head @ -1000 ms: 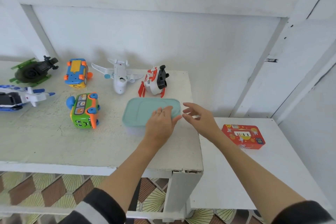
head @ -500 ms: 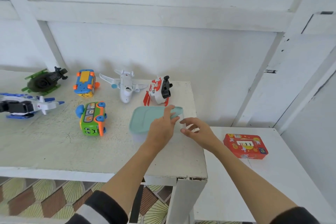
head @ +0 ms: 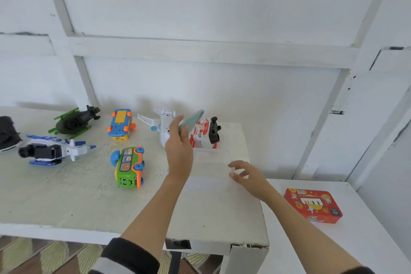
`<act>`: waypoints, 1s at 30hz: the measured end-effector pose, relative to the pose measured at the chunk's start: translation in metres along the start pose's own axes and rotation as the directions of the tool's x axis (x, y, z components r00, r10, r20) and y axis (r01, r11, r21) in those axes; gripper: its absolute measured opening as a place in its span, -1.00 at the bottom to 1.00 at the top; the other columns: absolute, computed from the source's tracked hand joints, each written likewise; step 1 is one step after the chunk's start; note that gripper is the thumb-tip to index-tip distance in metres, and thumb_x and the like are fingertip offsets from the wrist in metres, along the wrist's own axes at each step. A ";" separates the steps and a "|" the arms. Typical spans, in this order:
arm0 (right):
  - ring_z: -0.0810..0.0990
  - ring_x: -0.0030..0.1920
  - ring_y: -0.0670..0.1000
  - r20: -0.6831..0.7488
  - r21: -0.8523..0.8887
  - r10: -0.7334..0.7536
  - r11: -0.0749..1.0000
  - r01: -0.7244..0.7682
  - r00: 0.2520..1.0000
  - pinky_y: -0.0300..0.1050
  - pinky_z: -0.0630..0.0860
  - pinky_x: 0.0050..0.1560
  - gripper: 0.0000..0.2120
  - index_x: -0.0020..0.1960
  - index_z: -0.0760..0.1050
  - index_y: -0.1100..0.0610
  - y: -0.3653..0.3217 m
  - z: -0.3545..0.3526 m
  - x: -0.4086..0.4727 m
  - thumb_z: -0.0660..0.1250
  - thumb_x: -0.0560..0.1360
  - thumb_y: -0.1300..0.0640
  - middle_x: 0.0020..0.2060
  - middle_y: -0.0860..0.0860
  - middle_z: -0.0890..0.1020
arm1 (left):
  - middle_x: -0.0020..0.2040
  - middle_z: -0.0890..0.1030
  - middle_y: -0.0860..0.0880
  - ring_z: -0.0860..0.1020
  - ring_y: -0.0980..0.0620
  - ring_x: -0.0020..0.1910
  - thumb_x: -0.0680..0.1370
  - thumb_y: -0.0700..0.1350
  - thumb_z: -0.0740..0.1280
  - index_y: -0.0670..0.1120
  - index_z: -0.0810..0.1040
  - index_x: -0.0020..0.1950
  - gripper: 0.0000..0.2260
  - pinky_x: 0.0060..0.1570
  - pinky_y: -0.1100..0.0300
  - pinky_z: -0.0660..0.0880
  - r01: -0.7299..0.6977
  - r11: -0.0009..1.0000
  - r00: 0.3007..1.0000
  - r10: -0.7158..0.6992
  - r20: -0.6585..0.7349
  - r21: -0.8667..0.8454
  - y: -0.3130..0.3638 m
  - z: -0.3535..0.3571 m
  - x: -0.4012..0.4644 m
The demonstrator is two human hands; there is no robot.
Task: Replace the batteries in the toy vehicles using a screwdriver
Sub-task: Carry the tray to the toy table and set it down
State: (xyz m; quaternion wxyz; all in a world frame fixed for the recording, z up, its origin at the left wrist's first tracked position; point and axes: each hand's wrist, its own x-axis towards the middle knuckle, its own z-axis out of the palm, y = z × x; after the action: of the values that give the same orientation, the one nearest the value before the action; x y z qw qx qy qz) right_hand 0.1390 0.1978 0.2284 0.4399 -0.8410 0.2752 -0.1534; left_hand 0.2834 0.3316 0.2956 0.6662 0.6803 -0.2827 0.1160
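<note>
My left hand grips one pale teal plastic lid, flat with rounded corners, lifted and tilted on edge above the one clear, frosted plastic box it belongs to. The box sits open on the rough, chalky white-painted table; I cannot make out what lies in it. My right hand hovers just beside the box's right end, fingers loosely spread and curved, holding nothing.

I count six glossy moulded plastic toy vehicles on the table. In the far row: one dark green helicopter with bright green skids, one blue and yellow bus with orange wheels lying belly up, one white airliner partly behind my left hand and the lid, and one red and white toy with a black part. Nearer me: one white and blue jet with a black body section and one green and orange bus with blue wheels and a cartoon face lying on its side. A dark object is cut off at the left edge; I cannot tell what it is.

On the lower, smooth white side table to my right rests one red rectangular tin with a piano picture, well apart from the box. Both my dark cuffs show pale stripes.
</note>
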 end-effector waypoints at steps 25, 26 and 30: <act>0.44 -0.14 0.00 -0.235 0.121 0.071 0.992 -0.043 0.969 -0.17 0.40 -0.07 -0.56 0.36 0.40 0.09 -0.034 0.037 -0.047 0.34 0.49 0.21 -0.18 0.03 0.53 | -0.33 0.44 -0.11 0.42 0.03 -0.32 0.57 -0.26 0.34 0.02 0.49 0.19 -0.74 -0.32 0.27 0.37 0.331 0.939 0.880 -0.342 0.329 0.091 -0.074 -0.101 -0.060; 0.44 -0.14 0.02 -0.225 0.084 0.063 0.995 -0.045 0.972 -0.13 0.42 -0.05 -0.57 0.35 0.42 0.10 -0.028 0.038 -0.053 0.35 0.48 0.21 -0.17 0.09 0.55 | -0.35 0.45 -0.10 0.43 0.03 -0.33 0.56 -0.25 0.34 0.01 0.50 0.21 -0.73 -0.30 0.26 0.38 0.296 0.943 0.878 -0.332 0.345 0.153 -0.080 -0.102 -0.067; 0.45 -0.09 0.09 -0.186 -0.206 0.018 0.977 -0.057 0.982 -0.18 0.29 -0.13 -0.56 0.36 0.39 0.15 -0.007 0.048 -0.064 0.34 0.50 0.14 -0.11 0.21 0.54 | -0.31 0.50 -0.02 0.46 0.06 -0.29 0.59 -0.22 0.31 -0.06 0.48 0.33 -0.69 -0.26 0.33 0.39 0.170 0.926 0.870 -0.301 0.390 0.336 -0.093 -0.100 -0.086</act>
State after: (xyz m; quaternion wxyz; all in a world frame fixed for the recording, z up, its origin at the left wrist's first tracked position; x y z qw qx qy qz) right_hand 0.1140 0.2707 0.2066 0.3240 -0.8597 0.3452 -0.1916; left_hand 0.2858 0.4440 0.1803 0.4879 0.8088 -0.3180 -0.0816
